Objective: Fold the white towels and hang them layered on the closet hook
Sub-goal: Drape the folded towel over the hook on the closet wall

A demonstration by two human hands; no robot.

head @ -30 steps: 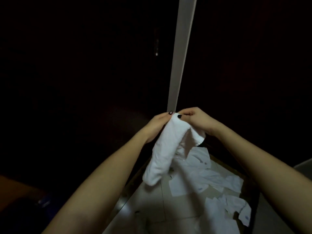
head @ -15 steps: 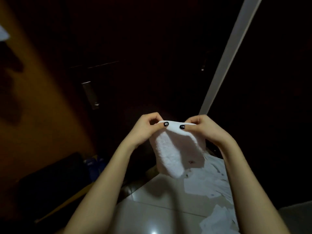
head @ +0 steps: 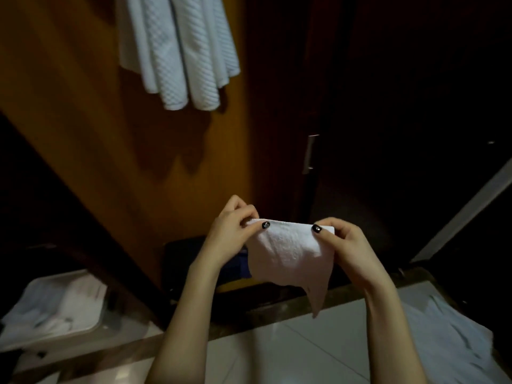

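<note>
White towels (head: 52,306) in pale tray (head: 69,334)

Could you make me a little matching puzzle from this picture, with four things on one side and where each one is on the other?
Things:
1. small white towel
2. waffle-textured towels
3. tray
4. metal handle

Places:
A. above the hands, right of centre
B. pinched by the left hand and the right hand
C. hanging at the top left
D. lower left

Pairs: 1-B, 2-C, 3-D, 4-A.
</note>
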